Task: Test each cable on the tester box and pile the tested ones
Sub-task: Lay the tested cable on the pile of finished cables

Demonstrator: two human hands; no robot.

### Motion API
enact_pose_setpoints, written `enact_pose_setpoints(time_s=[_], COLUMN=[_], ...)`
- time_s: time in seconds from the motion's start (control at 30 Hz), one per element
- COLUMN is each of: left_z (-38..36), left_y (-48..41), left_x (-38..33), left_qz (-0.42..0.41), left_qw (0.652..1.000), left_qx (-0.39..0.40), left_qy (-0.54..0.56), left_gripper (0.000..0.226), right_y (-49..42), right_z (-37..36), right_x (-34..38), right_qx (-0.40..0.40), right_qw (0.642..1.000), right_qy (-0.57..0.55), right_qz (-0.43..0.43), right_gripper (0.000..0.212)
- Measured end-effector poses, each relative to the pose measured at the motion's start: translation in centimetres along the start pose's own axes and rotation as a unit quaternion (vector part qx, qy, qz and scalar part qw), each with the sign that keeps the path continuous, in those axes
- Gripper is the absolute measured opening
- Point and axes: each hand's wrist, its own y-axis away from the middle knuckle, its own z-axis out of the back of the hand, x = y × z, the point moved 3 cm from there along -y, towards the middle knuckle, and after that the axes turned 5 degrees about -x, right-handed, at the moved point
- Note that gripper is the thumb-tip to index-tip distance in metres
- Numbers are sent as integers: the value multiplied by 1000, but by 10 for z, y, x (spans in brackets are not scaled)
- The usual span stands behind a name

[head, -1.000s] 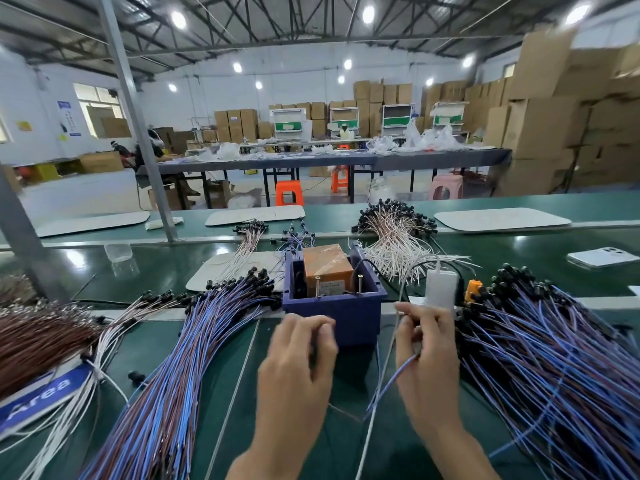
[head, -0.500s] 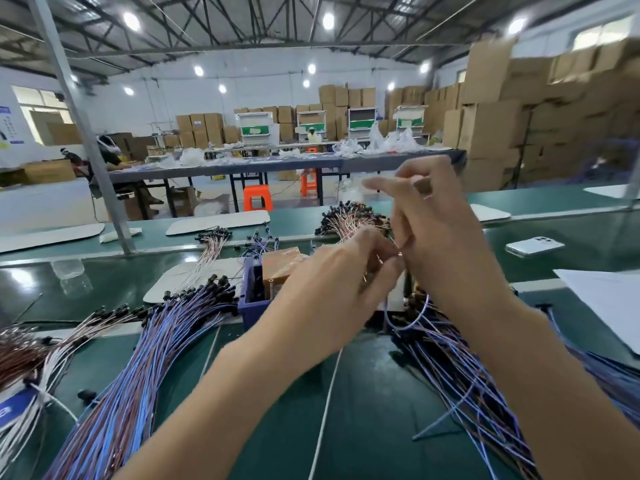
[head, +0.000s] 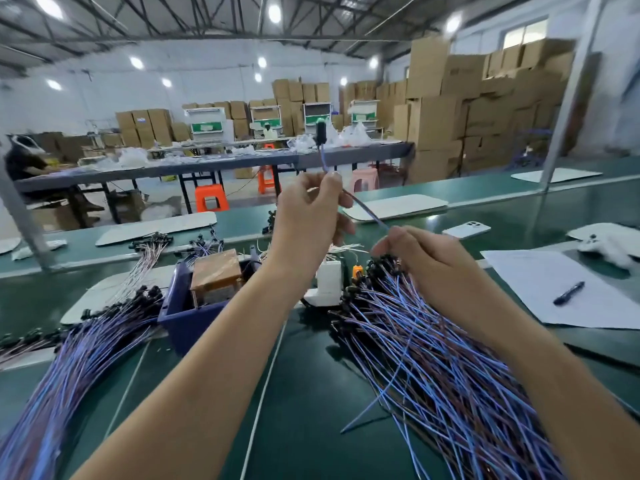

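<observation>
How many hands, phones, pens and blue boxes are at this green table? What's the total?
Hands: 2, left hand and right hand
Phone: 1
Pen: 1
Blue box: 1
Total: 5

A large workshop hall has white painted walls (head: 86, 95) under a roof of dark steel trusses (head: 173, 19), lit by round white ceiling lamps (head: 274, 12). A high window (head: 524, 29) glows at the upper right. Stacks of brown cardboard boxes (head: 450, 109) fill the right side and line the back wall, with white cabinets with green panels (head: 204, 124) among them. A long grey table (head: 207, 164) crosses the middle of the room, with orange plastic stools (head: 210, 202) and a pink stool (head: 365, 178) beside it on the pale floor (head: 162, 209). A person (head: 24, 164) sits at its left end. In front runs the glossy green bench (head: 485, 188), with slanted grey metal posts (head: 568, 98) rising from it.
</observation>
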Motion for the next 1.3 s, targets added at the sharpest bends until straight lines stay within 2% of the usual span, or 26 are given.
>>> enact_pose_setpoints(time_s=[0.2, 0.27, 0.37, 0.5, 0.6, 0.7, 0.87, 0.93, 1.03, 1.17, 1.3], left_z=[-25, -38, -57, -68, -63, -48, 0, 29, 81, 159, 237], left_y=[-11, -11, -8, -2, 1, 3, 21, 32, 45, 58, 63], left_x=[66, 90, 121, 147, 151, 148, 143, 144, 148, 149, 149], left_qz=[86, 109, 135, 109, 77, 52, 5, -5, 4, 30, 53], left_qw=[995, 989, 975, 935, 918, 907, 886, 876, 876, 884, 869], left_qx=[5, 32, 88, 183, 212, 242, 299, 300, 271, 222, 153], left_qy=[-59, -94, -155, -284, -327, -340, -356, -376, -398, -410, -467], left_gripper=[22, 24, 23, 27, 32, 29, 22, 26, 32, 32, 28], right_y=[28, 38, 52, 68, 72, 70, 57, 55, 56, 61, 61], right_z=[37, 46, 51, 50, 44, 35, -14, -46, -101, -176, -239], right_x=[-44, -55, -71, -89, -96, -89, -61, -51, -43, -40, -37], right_qx=[-52, -69, -49, -49, -49, -79, -89, -81, -57, 29, 115], right_qw=[988, 975, 944, 906, 882, 895, 931, 942, 957, 969, 967], right_qy=[126, 196, 312, 402, 451, 421, 353, 324, 278, 228, 205], right_qz=[-77, -80, -99, -121, -129, -123, -31, 8, 54, 87, 97], right_gripper=[15, 11, 14, 12, 20, 27, 27, 23, 17, 20, 26])
